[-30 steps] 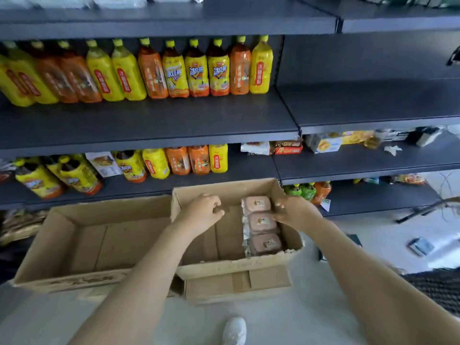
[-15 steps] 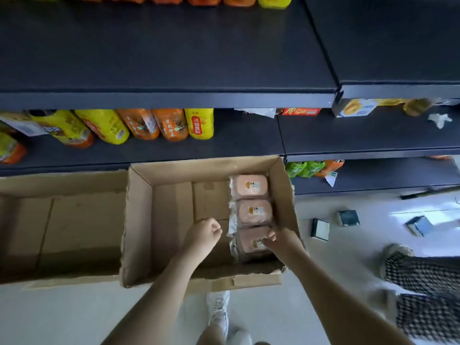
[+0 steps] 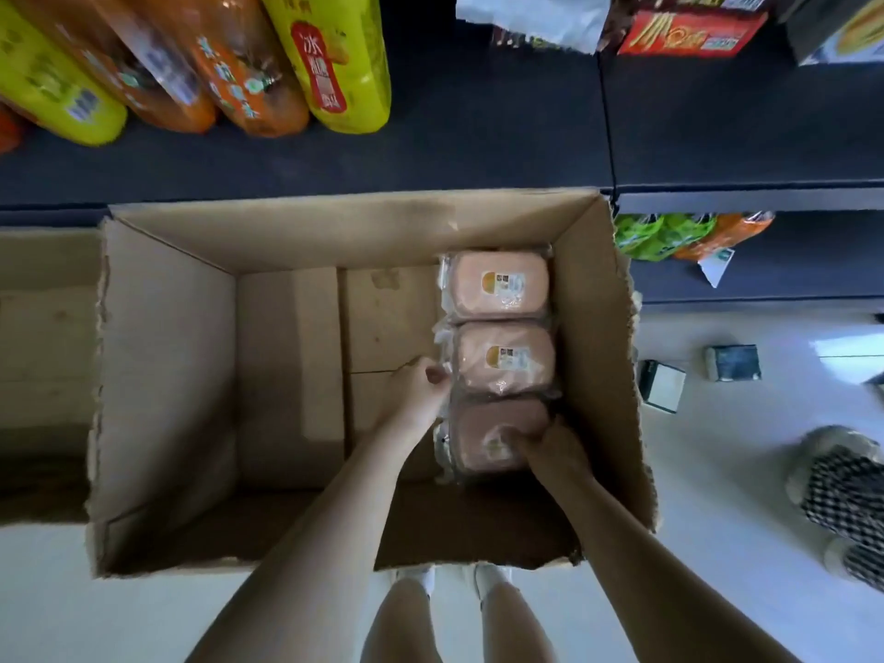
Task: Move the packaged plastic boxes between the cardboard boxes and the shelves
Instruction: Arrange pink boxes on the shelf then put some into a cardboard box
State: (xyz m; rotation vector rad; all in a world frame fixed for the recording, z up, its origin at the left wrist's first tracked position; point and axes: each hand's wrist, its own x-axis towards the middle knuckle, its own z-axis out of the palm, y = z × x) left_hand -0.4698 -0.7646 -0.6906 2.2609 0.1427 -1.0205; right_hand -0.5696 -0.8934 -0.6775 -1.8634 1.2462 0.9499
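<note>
Centre of frame: an open cardboard box (image 3: 167, 375), seen from above, standing on the floor against the dark shelf (image 3: 478, 150). A second cardboard box (image 3: 43, 351) is at the left edge. Touching the first or just beside it: cannot tell.

Task's things: three packaged plastic boxes, pinkish and film-wrapped, in one column along the right-hand wall of the cardboard box. The far pack (image 3: 500, 284), middle pack (image 3: 507, 361) and near pack (image 3: 488, 433) each touch the next.

Right hand (image 3: 555, 447): on the near pack, fingers curled over its top and lower-right corner, gripping it.

Left hand (image 3: 418, 399): fingers curled, thumb against the film at the left edge of the column, about the seam between middle pack and near pack. Pinching the film or only touching it: cannot tell.

Key relation: the near pack lies between the two hands, left hand at its upper left, right hand at its lower right. Its long axis runs left to right across the frame, crosswise to the column and to both forearms. The right hand is the nearer, being on it.

Judgement: lifting the near pack is the step in hand. It likely has to rise straight up first, with the box wall close on the right and the middle pack touching above. The shelf lies toward the top of the frame, beyond the far wall. Bottles (image 3: 335, 64) take up its upper-left part.
</note>
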